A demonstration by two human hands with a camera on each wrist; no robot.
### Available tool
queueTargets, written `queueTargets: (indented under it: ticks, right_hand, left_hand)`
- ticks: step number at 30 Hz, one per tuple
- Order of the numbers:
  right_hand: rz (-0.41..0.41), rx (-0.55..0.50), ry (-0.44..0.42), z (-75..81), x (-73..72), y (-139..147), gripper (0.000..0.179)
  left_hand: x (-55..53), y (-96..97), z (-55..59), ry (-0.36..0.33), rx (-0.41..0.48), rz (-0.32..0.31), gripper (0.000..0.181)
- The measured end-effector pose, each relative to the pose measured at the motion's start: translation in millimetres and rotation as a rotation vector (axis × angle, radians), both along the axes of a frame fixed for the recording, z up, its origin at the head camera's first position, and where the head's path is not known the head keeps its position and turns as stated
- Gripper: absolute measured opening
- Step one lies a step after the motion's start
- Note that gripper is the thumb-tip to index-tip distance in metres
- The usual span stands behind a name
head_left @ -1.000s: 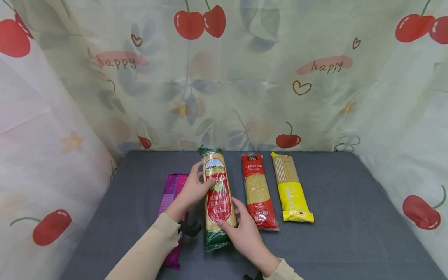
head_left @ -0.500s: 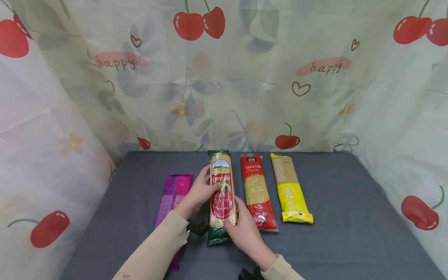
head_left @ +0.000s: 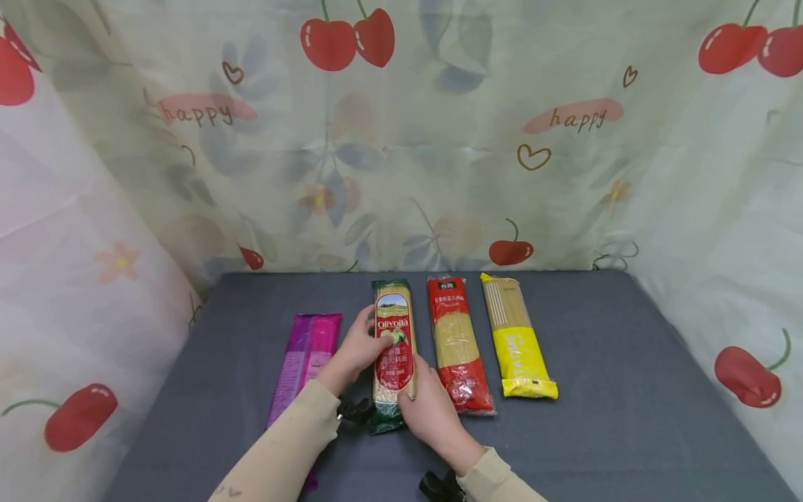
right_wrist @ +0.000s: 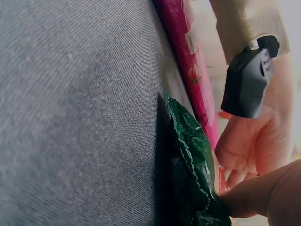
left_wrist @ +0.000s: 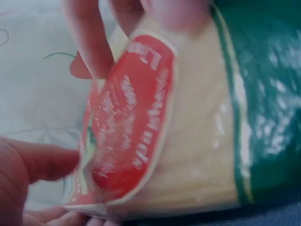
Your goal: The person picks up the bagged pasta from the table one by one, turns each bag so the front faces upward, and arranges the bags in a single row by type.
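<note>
A spaghetti packet [head_left: 395,369] with a red label and green ends lies lengthwise between both hands, between the purple packet and the red packet. My left hand [head_left: 356,348] grips its left side, with the thumb over the label. At the lower right side my right hand [head_left: 431,408] holds it, thumb on the front. The left wrist view shows the label and a green end [left_wrist: 268,103] up close, somewhat blurred. In the right wrist view the crimped green end [right_wrist: 193,160] is just at the cloth; whether it touches is hard to tell.
Left of the hands lies a purple-pink packet [head_left: 304,359], partly hidden by the left forearm. To the right are a red pasta packet [head_left: 461,341] and a yellow one [head_left: 523,355]. Grey cloth [head_left: 602,390] covers the table; a printed curtain [head_left: 414,174] stands behind.
Both hands have brought the spaghetti packet rightward, straightened it and lowered it toward the table. It now stands nearer the red packet, its far end closer to me. The other packets stay put.
</note>
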State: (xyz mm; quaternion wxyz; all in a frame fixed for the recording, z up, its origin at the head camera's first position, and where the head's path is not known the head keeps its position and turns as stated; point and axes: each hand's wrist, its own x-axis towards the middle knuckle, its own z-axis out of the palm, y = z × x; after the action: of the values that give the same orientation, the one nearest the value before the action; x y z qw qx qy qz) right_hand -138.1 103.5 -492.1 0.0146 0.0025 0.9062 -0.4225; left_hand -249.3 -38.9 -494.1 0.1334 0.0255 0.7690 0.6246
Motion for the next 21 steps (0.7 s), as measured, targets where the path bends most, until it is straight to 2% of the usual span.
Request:
queueTargets:
  ticks: [3, 9, 12, 15, 21]
  right_hand:
    - [-0.001, 0.066, -0.006, -0.5, 0.4, -2.1, 0.071]
    - [0.001, 0.208, 0.045, -7.9, 4.5, -5.7, 0.07]
    - [0.009, 0.258, 0.088, -11.1, 7.7, -7.8, 0.069]
    - [0.016, 0.291, 0.101, -13.2, 10.2, -10.5, 0.069]
    - [0.011, 0.287, 0.083, -13.3, 11.7, -11.7, 0.069]
  left_hand:
    - [2.3, -2.2, -1.0, 0.038, -0.057, -0.02, 0.076]
    - [10.2, -6.9, -1.2, 0.125, -0.322, -0.098, 0.066]
    - [13.4, -8.0, -2.7, 0.164, -0.404, -0.111, 0.061]
    - [15.5, -10.4, -5.7, 0.167, -0.42, -0.109, 0.059]
    - [17.3, -17.2, -6.3, 0.143, -0.343, -0.13, 0.057]
